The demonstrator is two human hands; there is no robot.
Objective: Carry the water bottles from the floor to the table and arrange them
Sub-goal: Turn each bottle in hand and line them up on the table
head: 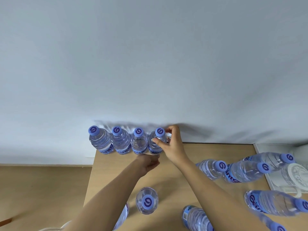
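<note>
Several clear water bottles with blue caps stand in a row along the far edge of the wooden table (168, 182), against the wall. My right hand (171, 144) grips the shoulder of the rightmost bottle in the row (157, 139), thumb on its front and fingers behind the neck. My left hand (148, 161) lies just in front of that bottle's base, fingers loosely curled, holding nothing. Another bottle (147, 200) stands alone near the table's front. Several more bottles (246, 170) stand on the right half of the table.
A white tray (273, 182) with a round patterned object sits at the table's right edge. The pale wall rises directly behind the row. Wooden floor (41, 189) shows left of the table. A bottle (122, 219) leans at the table's front left edge.
</note>
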